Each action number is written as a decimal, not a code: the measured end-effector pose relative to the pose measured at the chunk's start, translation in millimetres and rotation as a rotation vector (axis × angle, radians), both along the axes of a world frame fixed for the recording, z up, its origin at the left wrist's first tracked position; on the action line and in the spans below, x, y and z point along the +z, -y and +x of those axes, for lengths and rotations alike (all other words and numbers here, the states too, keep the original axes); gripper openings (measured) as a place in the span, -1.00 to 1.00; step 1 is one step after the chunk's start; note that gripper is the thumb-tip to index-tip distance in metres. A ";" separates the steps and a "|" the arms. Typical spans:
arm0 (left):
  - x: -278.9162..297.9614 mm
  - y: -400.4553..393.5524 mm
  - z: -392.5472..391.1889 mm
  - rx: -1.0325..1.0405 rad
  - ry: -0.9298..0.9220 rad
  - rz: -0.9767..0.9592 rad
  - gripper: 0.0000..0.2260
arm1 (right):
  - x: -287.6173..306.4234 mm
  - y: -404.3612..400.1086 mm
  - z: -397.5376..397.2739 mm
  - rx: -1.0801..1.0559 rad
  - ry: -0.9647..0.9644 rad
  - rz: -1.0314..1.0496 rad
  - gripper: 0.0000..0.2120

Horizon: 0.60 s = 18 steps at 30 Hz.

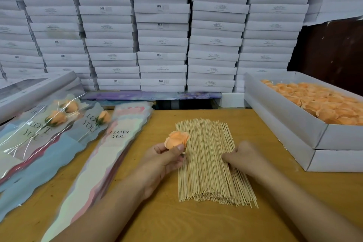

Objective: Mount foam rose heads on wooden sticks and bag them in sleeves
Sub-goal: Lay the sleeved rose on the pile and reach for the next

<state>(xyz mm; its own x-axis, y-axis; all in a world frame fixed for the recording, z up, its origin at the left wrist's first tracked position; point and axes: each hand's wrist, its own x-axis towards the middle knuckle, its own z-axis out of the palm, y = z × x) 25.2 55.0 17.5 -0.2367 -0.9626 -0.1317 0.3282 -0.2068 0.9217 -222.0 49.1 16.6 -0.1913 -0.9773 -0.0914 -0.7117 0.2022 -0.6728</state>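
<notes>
Behind everything rises a wall of stacked white boxes (163, 31), and on the wooden desk (196, 226) to the right sits an open white tray-box (284, 116) filled with orange foam rose heads (322, 102). To the left lie finished roses in "I LOVE YOU" sleeves (45, 124), and just beside them a stack of empty sleeves (110, 151) fanning toward the person.

In the middle of the desk lies the pile of wooden sticks (208, 163), their long axis running away from the person, cut ends nearest the body and pointed tips at the far side. The right hand (243, 157) rests on the right edge of this pile, its fingers curled down onto the sticks (whether one stick is already pinched between them cannot be told). It is plainly the nearer hand for drawing a stick out, and a pull along the stick's length toward the right looks the easiest way clear.

The left hand (167, 157) hovers at the pile's left edge, thumb and fingers pinching a single orange foam rose head (176, 139) by its base, petals upward and away. The head is soft, layered and lightly ruffled, likely to crush if squeezed.
</notes>
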 end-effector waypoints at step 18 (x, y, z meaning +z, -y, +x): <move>4.1 3.9 6.3 0.034 -0.144 0.051 -0.65 | 50.1 -33.6 0.2 0.090 0.286 -0.105 -0.84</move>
